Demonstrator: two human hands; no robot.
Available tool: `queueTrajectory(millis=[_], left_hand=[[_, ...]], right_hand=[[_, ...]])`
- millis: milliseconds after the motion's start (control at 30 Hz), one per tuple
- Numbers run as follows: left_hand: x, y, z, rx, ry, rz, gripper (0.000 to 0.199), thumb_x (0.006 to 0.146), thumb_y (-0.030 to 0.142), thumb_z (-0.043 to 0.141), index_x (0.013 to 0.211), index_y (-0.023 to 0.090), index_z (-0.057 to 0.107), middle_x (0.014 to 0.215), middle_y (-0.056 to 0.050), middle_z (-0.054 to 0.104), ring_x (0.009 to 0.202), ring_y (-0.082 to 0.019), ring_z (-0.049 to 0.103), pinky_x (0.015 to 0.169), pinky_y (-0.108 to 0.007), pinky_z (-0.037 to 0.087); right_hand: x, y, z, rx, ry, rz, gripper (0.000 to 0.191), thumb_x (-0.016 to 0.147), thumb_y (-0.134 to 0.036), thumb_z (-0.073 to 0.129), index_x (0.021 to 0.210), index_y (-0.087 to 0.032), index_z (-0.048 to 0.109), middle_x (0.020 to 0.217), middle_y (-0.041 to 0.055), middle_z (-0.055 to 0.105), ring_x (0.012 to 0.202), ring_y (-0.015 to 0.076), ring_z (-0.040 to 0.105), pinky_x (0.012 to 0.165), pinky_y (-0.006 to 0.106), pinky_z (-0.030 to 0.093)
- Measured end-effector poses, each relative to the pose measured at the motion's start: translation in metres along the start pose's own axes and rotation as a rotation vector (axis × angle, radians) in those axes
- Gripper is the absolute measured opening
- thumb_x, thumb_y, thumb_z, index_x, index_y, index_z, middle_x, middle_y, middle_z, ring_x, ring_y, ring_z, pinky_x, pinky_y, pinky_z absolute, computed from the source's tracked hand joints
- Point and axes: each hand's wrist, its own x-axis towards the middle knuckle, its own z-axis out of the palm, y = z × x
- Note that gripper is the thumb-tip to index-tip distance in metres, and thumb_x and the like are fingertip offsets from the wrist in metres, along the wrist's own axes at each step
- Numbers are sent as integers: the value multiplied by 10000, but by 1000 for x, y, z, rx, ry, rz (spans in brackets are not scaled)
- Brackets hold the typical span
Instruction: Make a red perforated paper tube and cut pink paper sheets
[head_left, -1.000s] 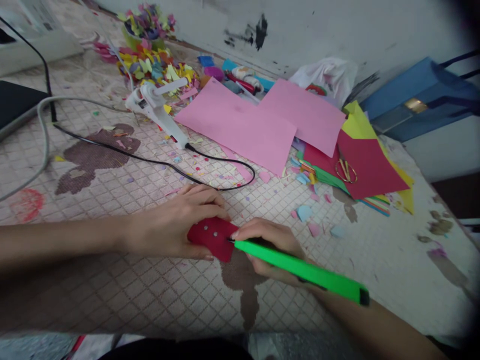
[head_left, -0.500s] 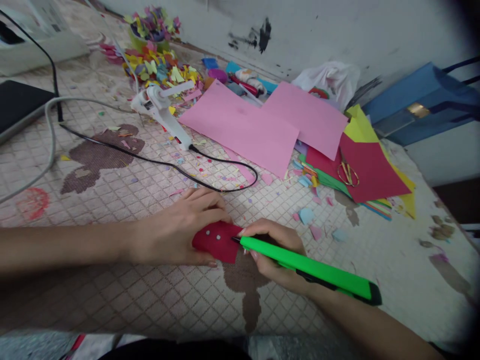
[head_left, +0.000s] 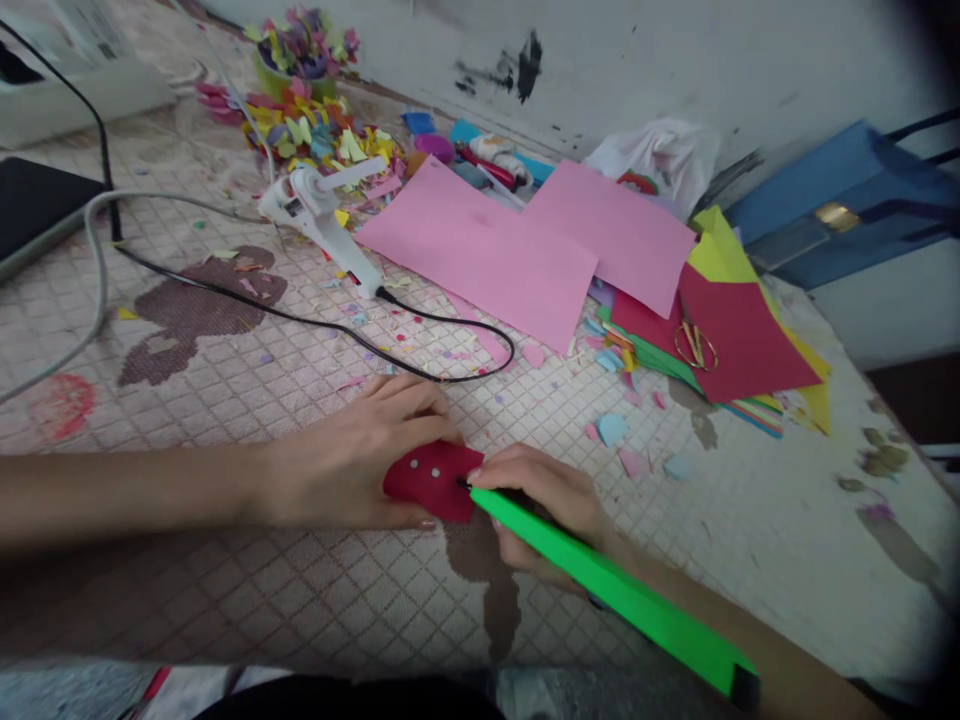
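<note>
A small red paper piece (head_left: pixel 435 485) with white dots lies on the patterned cloth in front of me. My left hand (head_left: pixel 386 445) grips it from the left, fingers over its far side and thumb along its near edge. From the right, my right hand (head_left: pixel 551 505) is closed around a bright green utility knife (head_left: pixel 622 590) with a black end. The knife's dark tip touches, or is just above, the right part of the red paper. My right fingertips rest beside that tip, and the knife's body slants back towards me.
A white glue gun (head_left: pixel 330 235) with a black cable (head_left: pixel 322 325) lies beyond my hands. Behind are pink sheets (head_left: pixel 487 260), gold-handled scissors (head_left: pixel 696 345) on red paper (head_left: pixel 757 335), and a pile of paper cutouts (head_left: pixel 322 135). Paper scraps (head_left: pixel 611 430) lie to the right.
My right hand and the knife tip have shifted slightly left over the red paper. The knife's rear end has swung down towards me. My left hand stays in place.
</note>
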Motion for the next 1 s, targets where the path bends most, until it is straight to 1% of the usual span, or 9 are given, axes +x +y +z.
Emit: queueTrajectory(millis=[67, 133, 233, 333, 400, 467, 567, 767, 1000], left_hand=[[-1, 2, 1, 17, 13, -16, 439, 712, 349, 729, 1103, 219, 578, 1096, -66, 544, 1040, -258, 484, 915, -417, 381], [-1, 4, 2, 41, 27, -41, 471, 704, 365, 742, 1117, 214, 573, 1095, -69, 541, 1034, -258, 490, 907, -418, 389], [-2, 6, 1, 77, 31, -69, 596, 654, 507, 765, 1130, 208, 567, 1094, -80, 537, 1015, -276, 495, 877, -437, 403], [-3, 8, -1, 89, 18, -80, 672, 646, 623, 718, 1143, 200, 557, 1098, -91, 532, 1014, -296, 491, 867, -464, 402], [-3, 9, -1, 84, 17, -77, 595, 707, 579, 683, 1144, 196, 550, 1104, -94, 529, 1025, -294, 487, 877, -468, 396], [-3, 8, 0, 87, 20, -72, 482, 751, 467, 667, 1133, 197, 548, 1106, -90, 532, 1027, -283, 488, 882, -459, 392], [-2, 7, 3, 102, 35, -65, 411, 751, 343, 656, 1121, 199, 550, 1112, -86, 537, 1027, -273, 492, 884, -443, 389], [-5, 8, 4, 119, 45, -62, 386, 761, 331, 642, 1110, 190, 555, 1104, -87, 540, 1019, -271, 496, 880, -444, 390], [-4, 8, 3, 128, 49, -57, 382, 762, 330, 646, 1106, 190, 556, 1102, -88, 541, 1025, -274, 494, 891, -449, 396]], right_hand=[[1, -3, -1, 34, 47, 37, 311, 741, -59, 560, 1013, -197, 624, 891, 51, 683, 786, 173, 659, 679, 302, 542], [3, -7, -4, 73, 119, 134, 267, 762, -68, 554, 980, -204, 628, 820, 26, 681, 705, 149, 656, 620, 273, 535], [6, -12, -8, 108, 176, 252, 251, 767, -66, 554, 962, -202, 633, 762, 1, 677, 634, 124, 653, 569, 238, 525], [5, -11, -8, 114, 159, 270, 265, 754, -58, 561, 965, -199, 641, 790, 3, 688, 640, 121, 664, 583, 233, 532], [4, -9, -6, 101, 153, 271, 272, 757, -60, 563, 973, -204, 642, 812, 5, 694, 646, 120, 667, 588, 231, 534], [3, -8, -4, 76, 154, 279, 265, 756, -68, 574, 969, -208, 645, 809, 5, 698, 650, 124, 666, 588, 233, 534], [3, -8, -3, 40, 155, 279, 265, 738, -68, 583, 953, -208, 650, 791, -1, 699, 658, 129, 663, 598, 237, 533], [6, -10, -3, 5, 162, 228, 272, 713, -57, 565, 926, -200, 654, 798, 4, 699, 663, 134, 656, 622, 253, 534], [2, -9, -3, -16, 121, 200, 309, 745, -64, 579, 1005, -226, 625, 871, 13, 685, 722, 151, 644, 655, 277, 538]])
